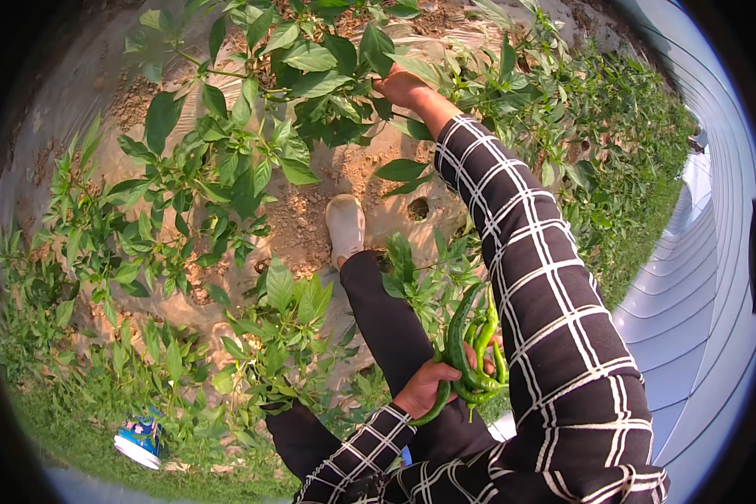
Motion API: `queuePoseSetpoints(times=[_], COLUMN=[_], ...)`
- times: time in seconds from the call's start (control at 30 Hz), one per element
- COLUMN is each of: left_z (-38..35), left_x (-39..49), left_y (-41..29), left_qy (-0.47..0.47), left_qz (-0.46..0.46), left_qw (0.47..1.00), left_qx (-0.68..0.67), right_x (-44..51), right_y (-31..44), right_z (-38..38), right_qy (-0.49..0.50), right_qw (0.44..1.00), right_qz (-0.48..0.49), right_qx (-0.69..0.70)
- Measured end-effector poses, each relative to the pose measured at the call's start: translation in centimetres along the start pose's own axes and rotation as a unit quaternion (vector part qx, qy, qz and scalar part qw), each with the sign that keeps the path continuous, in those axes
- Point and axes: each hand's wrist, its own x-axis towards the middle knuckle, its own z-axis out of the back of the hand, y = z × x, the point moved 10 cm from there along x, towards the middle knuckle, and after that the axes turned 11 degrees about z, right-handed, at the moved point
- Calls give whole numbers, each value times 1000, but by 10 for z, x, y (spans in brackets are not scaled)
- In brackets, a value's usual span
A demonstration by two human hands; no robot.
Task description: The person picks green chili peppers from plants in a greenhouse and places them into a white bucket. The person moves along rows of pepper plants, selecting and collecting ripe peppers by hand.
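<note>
My left hand (429,385) is closed around a bunch of long green chili peppers (460,340) above my thigh, low in the view. Some of the peppers are curved, and their ends stick out past the fingers. My right hand (402,87) reaches up into the leaves of a pepper plant (315,69) at the top. Its fingers are hidden by the foliage, so I cannot see whether they hold anything. Both arms wear black sleeves with a white check.
More pepper plants (220,170) grow in rows left and right, through plastic film over brown soil. My light shoe (345,225) stands between plants. A planting hole (418,208) is right of it. A blue container (140,440) lies at lower left. Ribbed greenhouse sheeting (687,327) curves along the right.
</note>
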Motion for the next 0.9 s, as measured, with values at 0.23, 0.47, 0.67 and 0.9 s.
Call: queuePoseSetpoints(times=[0.23,0.47,0.67,0.9], left_z=[8,14,11,8], left_x=[-1,2,0,1], left_y=[5,2,-2,-1], left_qy=[-18,67,81,57], left_qz=[2,-12,-33,-19], left_qw=[1000,998,996,998], left_qx=[-5,3,5,9], right_x=[7,-2,-7,7], right_y=[44,50,68,-2], right_z=[1,-4,28,51], right_qy=[23,48,26,117], right_qw=[984,978,969,987], right_qz=[127,156,210,22], right_qx=[-122,-127,-131,-105])
